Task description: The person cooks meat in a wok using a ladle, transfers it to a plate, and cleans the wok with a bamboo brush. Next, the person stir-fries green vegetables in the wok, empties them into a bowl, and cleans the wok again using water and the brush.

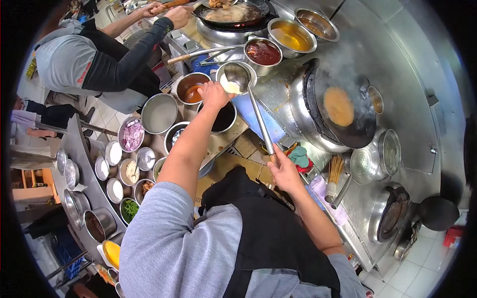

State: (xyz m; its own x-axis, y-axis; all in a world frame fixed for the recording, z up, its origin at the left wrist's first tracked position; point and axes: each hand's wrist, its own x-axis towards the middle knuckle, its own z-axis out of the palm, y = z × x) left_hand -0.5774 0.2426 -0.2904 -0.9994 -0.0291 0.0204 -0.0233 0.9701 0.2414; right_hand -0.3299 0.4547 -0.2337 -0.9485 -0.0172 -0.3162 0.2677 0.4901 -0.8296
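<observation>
On the right, food (339, 107) lies in the wok (362, 130), with the bamboo brush (335, 174) and strainer (363, 163) nearer the person. Left of the wok, the ladle (261, 116) reaches to a bowl (252, 71); the sauce bowl (263, 52) and oil bowl (292, 37) stand beyond. Farther left, the onion bowl (132, 134) stands beyond the bowl of chopped greens (130, 209).

The bowl of onions (133, 135) is purple and white. The chopped greens (130, 210) are bright green. The cook's shirt (164, 238) is grey, and the apron (268, 233) is black.
</observation>
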